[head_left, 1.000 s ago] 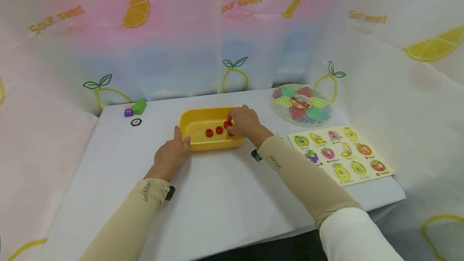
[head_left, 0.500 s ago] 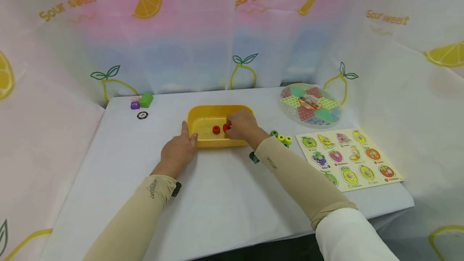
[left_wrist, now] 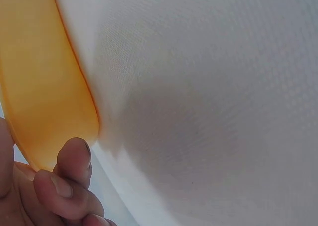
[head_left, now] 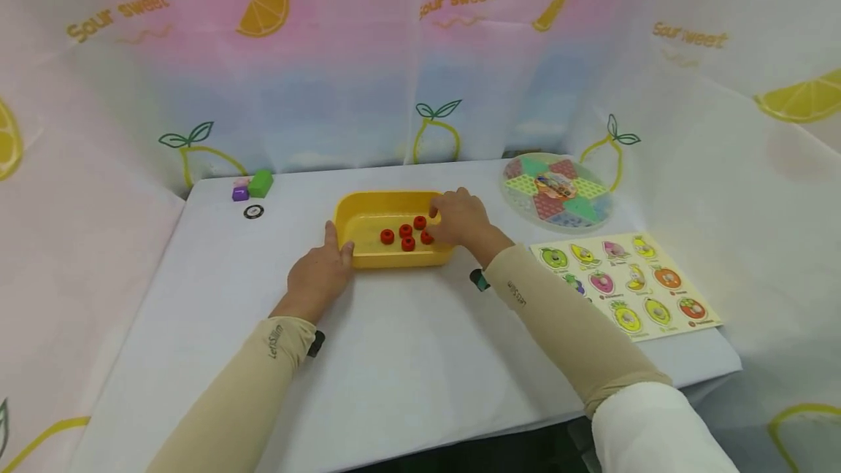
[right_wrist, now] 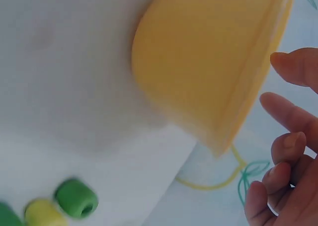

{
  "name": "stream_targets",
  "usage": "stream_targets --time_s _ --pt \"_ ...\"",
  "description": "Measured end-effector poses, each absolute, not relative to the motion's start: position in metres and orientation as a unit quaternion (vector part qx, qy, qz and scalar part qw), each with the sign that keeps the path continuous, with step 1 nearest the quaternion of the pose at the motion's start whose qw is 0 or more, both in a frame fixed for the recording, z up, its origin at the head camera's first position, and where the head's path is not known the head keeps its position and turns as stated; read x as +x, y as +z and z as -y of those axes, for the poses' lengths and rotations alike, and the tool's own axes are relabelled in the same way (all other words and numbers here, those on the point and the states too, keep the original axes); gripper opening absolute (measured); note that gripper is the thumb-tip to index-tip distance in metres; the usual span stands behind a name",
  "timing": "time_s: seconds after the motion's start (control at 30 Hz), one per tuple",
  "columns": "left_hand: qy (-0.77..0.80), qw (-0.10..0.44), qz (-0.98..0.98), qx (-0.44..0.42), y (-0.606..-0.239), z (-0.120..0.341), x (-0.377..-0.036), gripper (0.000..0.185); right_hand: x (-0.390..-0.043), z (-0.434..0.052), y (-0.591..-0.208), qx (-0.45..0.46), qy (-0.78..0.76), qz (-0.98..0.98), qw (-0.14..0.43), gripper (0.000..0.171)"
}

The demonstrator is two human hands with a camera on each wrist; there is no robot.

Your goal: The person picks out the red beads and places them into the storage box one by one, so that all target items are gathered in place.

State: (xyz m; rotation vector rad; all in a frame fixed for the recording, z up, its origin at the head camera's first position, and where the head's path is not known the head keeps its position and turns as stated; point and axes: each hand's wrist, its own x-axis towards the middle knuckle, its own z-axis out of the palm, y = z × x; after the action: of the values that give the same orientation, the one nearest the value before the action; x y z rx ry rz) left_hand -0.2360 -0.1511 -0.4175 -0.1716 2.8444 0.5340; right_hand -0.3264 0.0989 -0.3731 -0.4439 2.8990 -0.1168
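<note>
Nearest me, my left hand [head_left: 320, 274] braces the near left corner of the yellow tray [head_left: 368, 209], thumb against its wall, not clamped round it. Beyond, my right hand [head_left: 463, 219] hovers over the tray's right end, fingers loose and holding nothing. Four red beads [head_left: 407, 235] lie inside the tray on the white table [head_left: 394, 356]. Farther right sit a fruit puzzle board [head_left: 624, 282] and a round checkers board [head_left: 557, 190].

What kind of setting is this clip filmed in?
Probably a staged tabletop booth for toy play, not a lived-in room: a white-covered table closed in by lemon-print curtains, with a fruit peg puzzle, a round board game and a yellow tray of red beads.
</note>
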Motion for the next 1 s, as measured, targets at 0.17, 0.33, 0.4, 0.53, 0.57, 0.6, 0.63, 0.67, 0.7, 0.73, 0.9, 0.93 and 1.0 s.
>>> stream_targets --time_s 0.17,0.33,0.4,0.53,0.57,0.6,0.63,0.67,0.7,0.73,0.9,0.93,1.0 --pt "0.185 0.127 -0.973 -0.055 -0.419 0.157 -0.242 0.075 -0.328 -0.131 -0.365 -0.126 -0.041 -0.987 0.088 0.037" --pt "0.181 0.132 -0.973 -0.059 -0.423 0.177 -0.246 0.076 -0.328 -0.149 -0.367 -0.116 -0.057 -0.988 0.081 0.037" --pt "0.179 0.132 -0.973 -0.061 -0.423 0.187 -0.247 0.076 -0.329 -0.15 -0.37 -0.116 -0.065 -0.988 0.081 0.036" --pt "0.18 0.132 -0.973 -0.066 -0.422 0.201 -0.249 0.076 -0.328 -0.15 -0.377 -0.118 -0.07 -0.988 0.073 0.035" --pt "0.179 0.134 -0.972 -0.068 -0.422 0.204 -0.249 0.076 -0.327 -0.15 -0.379 -0.119 -0.067 -0.988 0.07 0.035" --pt "0.179 0.135 -0.972 -0.069 -0.422 0.207 -0.249 0.076 -0.327 -0.15 -0.382 -0.12 -0.065 -0.988 0.067 0.035" --pt "0.178 0.135 -0.972 -0.07 -0.422 0.209 -0.25 0.076 -0.326 -0.15 -0.386 -0.125 -0.06 -0.989 0.062 0.036" --pt "0.175 0.136 -0.973 -0.071 -0.422 0.211 -0.25 0.076 -0.326 -0.15 -0.389 -0.127 -0.054 -0.989 0.058 0.036" --pt "0.175 0.138 -0.972 -0.072 -0.422 0.212 -0.251 0.076 -0.325 -0.151 -0.393 -0.13 -0.048 -0.989 0.055 0.036" --pt "0.173 0.139 -0.972 -0.072 -0.423 0.213 -0.251 0.077 -0.323 -0.152 -0.396 -0.132 -0.045 -0.989 0.056 0.036" --pt "0.171 0.143 -0.972 -0.075 -0.424 0.216 -0.252 0.076 -0.316 -0.153 -0.408 -0.131 -0.059 -0.987 0.07 0.032" --pt "0.17 0.145 -0.972 -0.076 -0.425 0.217 -0.252 0.076 -0.315 -0.153 -0.41 -0.131 -0.063 -0.987 0.074 0.032" --pt "0.168 0.147 -0.972 -0.076 -0.426 0.219 -0.253 0.077 -0.313 -0.152 -0.413 -0.135 -0.07 -0.985 0.077 0.033"
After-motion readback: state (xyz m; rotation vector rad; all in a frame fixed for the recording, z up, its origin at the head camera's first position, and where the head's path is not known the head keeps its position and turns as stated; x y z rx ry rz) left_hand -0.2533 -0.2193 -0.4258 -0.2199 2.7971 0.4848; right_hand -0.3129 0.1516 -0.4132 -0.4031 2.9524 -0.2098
